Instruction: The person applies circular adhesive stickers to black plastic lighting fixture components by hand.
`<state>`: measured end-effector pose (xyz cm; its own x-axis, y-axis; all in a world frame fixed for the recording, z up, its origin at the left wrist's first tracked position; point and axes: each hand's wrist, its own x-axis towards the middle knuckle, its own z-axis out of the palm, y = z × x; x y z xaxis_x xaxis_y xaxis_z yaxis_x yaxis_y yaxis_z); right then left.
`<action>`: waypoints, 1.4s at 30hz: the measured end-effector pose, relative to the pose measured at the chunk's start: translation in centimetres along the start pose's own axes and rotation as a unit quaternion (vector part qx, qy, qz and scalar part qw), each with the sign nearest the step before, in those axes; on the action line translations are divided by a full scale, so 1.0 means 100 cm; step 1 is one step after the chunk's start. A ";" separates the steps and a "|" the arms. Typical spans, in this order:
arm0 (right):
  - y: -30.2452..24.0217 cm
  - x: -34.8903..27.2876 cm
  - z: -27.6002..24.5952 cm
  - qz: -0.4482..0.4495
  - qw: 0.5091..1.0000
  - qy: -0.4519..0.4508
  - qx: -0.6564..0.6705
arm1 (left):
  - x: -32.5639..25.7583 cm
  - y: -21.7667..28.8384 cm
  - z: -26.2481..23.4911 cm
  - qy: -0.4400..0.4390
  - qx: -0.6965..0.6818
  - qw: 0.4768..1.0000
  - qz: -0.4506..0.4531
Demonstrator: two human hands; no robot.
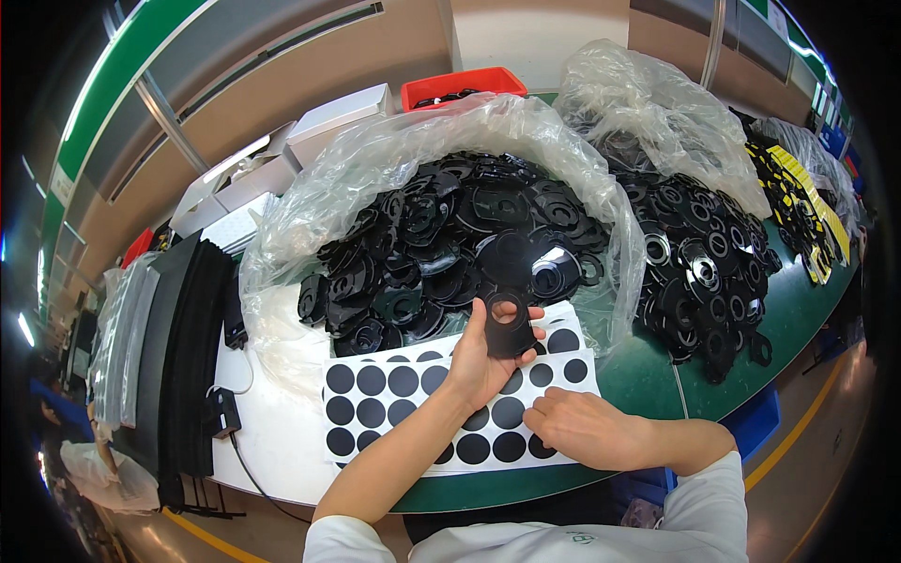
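Observation:
My left hand (477, 373) is closed around a flat black plastic part (508, 340) with a round hole in it. It holds the part up above white sheets of round black stickers (356, 395). My right hand (584, 427) rests low over the right side of the top sheet, its fingers curled and pressed together at the row of black discs. Whatever those fingertips pinch, if anything, is hidden. Just beyond the held part lies a large heap of glossy black plastic parts (432, 211) in an opened clear plastic bag (310, 211).
On the right, another heap of black ringed parts (709, 272) lies under a clear bag (648, 89). A red bin (465, 83) and white boxes (340, 117) stand behind. Black sheets (183, 347) are stacked at left, near a black adapter with a cable (222, 413).

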<state>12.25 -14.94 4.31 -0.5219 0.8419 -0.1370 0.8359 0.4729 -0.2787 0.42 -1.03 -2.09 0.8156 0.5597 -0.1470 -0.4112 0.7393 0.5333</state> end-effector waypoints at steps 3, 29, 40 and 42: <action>0.003 0.001 0.002 -0.029 0.999 0.023 -0.004 | -0.001 0.000 0.000 0.004 0.001 1.000 0.001; 0.071 0.031 -0.002 0.058 0.758 0.381 0.526 | -0.004 -0.004 0.008 -0.003 0.085 0.996 0.009; 0.076 0.044 0.010 0.063 0.717 0.369 0.588 | -0.004 -0.005 0.007 0.017 0.088 0.996 0.010; 0.076 0.044 0.009 0.066 0.717 0.368 0.589 | -0.004 -0.005 0.006 0.014 0.079 0.997 0.005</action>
<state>16.18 -7.84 0.71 0.1413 0.9731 0.1820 -0.0787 0.1943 -0.9778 0.60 -1.83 -1.79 0.7991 0.5788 -0.1626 -0.3490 0.6669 0.6584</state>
